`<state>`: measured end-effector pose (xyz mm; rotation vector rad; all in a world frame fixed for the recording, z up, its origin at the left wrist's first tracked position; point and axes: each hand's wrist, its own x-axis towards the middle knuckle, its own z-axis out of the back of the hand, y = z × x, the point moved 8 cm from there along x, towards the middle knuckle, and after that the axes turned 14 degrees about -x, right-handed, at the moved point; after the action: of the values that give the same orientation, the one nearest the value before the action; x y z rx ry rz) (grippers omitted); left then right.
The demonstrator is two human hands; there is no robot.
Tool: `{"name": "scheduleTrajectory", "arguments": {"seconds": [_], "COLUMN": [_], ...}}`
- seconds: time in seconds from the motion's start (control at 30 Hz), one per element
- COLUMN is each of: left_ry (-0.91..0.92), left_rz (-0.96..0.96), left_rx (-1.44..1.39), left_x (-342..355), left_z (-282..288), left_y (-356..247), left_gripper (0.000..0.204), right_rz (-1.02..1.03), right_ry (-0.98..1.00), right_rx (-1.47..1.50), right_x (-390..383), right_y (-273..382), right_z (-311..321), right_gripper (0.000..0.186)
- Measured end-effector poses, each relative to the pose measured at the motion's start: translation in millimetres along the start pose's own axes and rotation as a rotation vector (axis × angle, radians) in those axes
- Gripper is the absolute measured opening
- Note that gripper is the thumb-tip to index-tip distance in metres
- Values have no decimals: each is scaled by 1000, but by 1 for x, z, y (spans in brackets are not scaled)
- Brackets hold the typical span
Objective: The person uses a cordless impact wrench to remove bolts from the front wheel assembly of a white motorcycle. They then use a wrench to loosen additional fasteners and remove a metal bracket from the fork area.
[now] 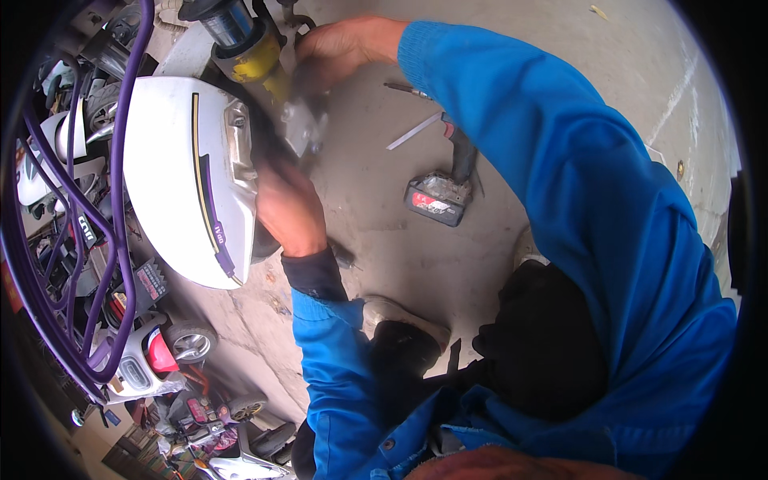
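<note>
Reaching in beside a curved white panel (164, 184) at left, a person in a blue jacket (512, 120) held both hands apart: the left hand (290, 206) by the panel's right edge, the blurred right hand (336, 52) farther up, beside a yellow part (260, 62). Whether either hand gripped anything could not be told. A cordless power tool (440, 194) lay on the grey floor (376, 224).
</note>
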<state>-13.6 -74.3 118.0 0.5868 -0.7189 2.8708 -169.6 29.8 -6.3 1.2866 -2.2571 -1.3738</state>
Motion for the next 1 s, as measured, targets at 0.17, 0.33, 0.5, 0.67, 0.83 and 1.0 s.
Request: {"name": "scheduleTrajectory", "arguments": {"seconds": [0.17, 0.33, 0.5, 0.67, 0.83, 1.0], "left_ry": [-5, -102, 7, -2, 139, -62], "left_rz": [-7, -51, 73, 276, 692, 503], "left_rx": [-91, -150, -373, -514, -369, -746], "left_x": [5, 12, 13, 2, -12, -10], "left_z": [-14, -15, -28, -20, -20, -19], "left_y": [11, 13, 53, 73, 91, 92], "left_gripper": [40, 41, 44, 50, 48, 42], "right_rz": [167, 328, 366, 342, 323, 327], "right_ry": [-22, -120, -132, -44, -8, -38], "right_rx": [-469, -1042, -1141, -943, -875, -788], "right_x": [-9, -20, -28, -28, -18, -22], "right_y": [17, 33, 36, 30, 25, 25], "right_z": [2, -3, -8, -4, 2, -1], "right_gripper": [24, 29, 35, 29, 27, 26]}}
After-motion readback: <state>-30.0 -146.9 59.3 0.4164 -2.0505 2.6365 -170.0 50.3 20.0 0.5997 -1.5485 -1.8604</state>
